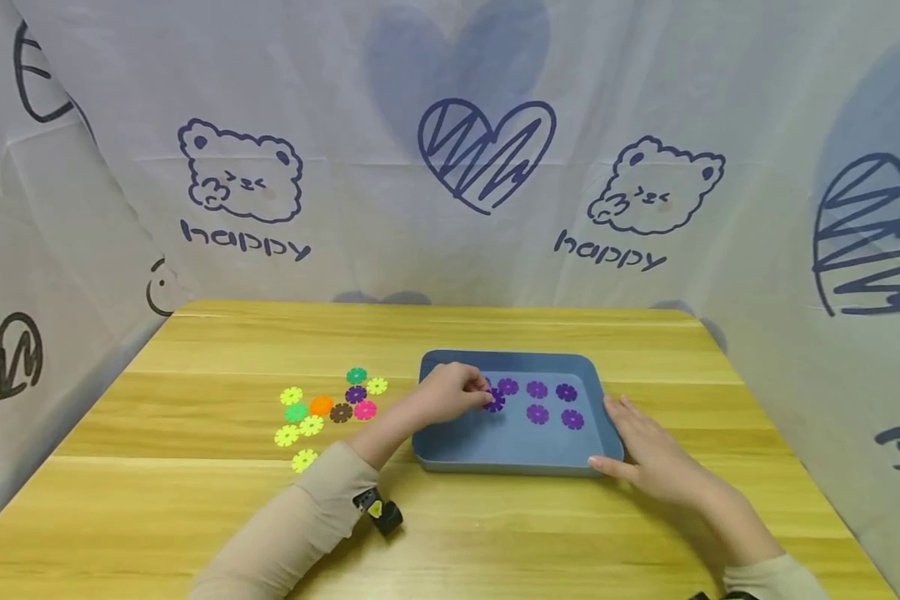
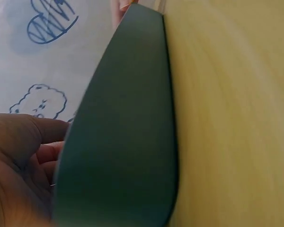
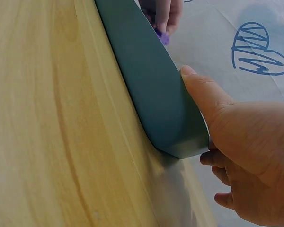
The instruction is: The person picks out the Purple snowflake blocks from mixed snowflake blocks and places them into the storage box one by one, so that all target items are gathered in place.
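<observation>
My left hand (image 1: 453, 392) pinches a purple snowflake disc (image 1: 495, 401) between thumb and fingers, low over the left half of a blue-grey tray (image 1: 495, 450). Several purple discs (image 1: 537, 414) lie flat in the tray, in the middle and to the right. My right hand (image 1: 648, 450) rests against the tray's right end with fingers extended, thumb at the near corner. Up close in the right wrist view, that thumb touches the rim of the tray (image 3: 151, 80). The tray wall (image 2: 123, 127) partly hides my left fingers in the left wrist view.
Left of the tray, loose discs in yellow (image 1: 287, 435), green (image 1: 296, 412), orange (image 1: 321, 406), brown (image 1: 341, 412), pink (image 1: 365, 410) and purple (image 1: 356, 395) lie on the wooden table (image 1: 480, 533). A printed white cloth (image 1: 360, 200) hangs behind.
</observation>
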Tool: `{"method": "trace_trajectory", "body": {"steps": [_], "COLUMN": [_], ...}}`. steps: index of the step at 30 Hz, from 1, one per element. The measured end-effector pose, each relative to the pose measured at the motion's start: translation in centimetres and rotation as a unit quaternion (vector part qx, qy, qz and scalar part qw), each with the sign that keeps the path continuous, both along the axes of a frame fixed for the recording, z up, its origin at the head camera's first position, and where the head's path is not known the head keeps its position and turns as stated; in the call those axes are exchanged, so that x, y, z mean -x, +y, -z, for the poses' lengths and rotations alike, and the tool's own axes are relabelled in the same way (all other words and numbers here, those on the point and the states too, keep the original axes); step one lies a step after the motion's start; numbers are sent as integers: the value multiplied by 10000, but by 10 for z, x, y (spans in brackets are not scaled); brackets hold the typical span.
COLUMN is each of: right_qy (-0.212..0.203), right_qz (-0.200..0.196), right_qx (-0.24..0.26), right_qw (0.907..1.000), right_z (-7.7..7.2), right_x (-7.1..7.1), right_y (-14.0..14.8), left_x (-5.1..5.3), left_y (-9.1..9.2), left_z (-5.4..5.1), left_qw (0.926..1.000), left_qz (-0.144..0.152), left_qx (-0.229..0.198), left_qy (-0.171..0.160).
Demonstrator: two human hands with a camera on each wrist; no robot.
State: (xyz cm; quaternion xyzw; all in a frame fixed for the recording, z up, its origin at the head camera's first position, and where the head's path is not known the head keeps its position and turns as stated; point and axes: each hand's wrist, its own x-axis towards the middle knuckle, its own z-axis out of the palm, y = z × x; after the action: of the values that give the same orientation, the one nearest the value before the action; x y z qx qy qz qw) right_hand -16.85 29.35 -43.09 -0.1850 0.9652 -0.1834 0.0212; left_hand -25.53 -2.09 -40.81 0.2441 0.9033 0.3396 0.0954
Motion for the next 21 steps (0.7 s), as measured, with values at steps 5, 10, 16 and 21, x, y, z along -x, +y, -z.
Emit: {"method": "trace_trajectory", "body": {"steps": [5, 10, 16, 21], "right_qy": [-75, -51, -73, -103], "right_qz": [38, -3, 7, 1], "right_qx": [25, 27, 54, 53], "right_qw": [10000, 10000, 10000, 9999], "right_z": [0, -2, -3, -2], "right_x": [-1, -1, -2, -2], "right_y": [0, 0, 0, 0], "left_x": [2, 0, -3, -8], "left_y": [19, 34, 50, 54], "left_z": [6, 12, 17, 14], "left_qw": [9995, 9941, 9789, 9731], "left_qz": [-74, -339, -622, -592], "left_qx": [279, 953, 1828, 2148], "left_qy": [96, 399, 661, 590]}}
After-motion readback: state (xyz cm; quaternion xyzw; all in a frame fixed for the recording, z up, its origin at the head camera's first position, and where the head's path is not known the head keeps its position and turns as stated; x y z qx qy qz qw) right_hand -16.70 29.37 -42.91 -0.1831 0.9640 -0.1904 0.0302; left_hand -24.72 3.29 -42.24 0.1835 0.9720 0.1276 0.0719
